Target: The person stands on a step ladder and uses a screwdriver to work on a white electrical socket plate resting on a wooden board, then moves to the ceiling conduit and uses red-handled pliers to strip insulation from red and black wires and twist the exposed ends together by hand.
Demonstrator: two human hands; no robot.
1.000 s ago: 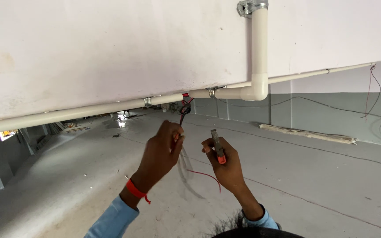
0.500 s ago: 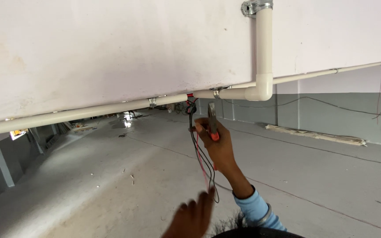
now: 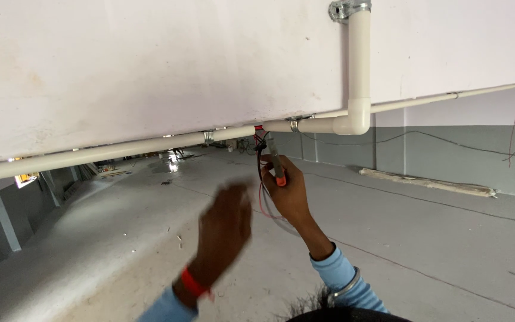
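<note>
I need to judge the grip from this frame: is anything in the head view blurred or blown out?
Head view: the left hand is smeared by motion blur, so its fingers cannot be read; the right hand and the orange-tipped tool it holds by the wires are fairly sharp; a bright glare patch sits in the far opening; the white conduit is evenly lit.

head view, upward, near white pipe [image 3: 150,146]

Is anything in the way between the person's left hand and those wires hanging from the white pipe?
Nothing visible blocks it. The left hand, blurred and empty as far as I can tell, is just left of the wires, with only open air between. The right hand grips them and a small orange-tipped tool from the other side, below the pipe.
</note>
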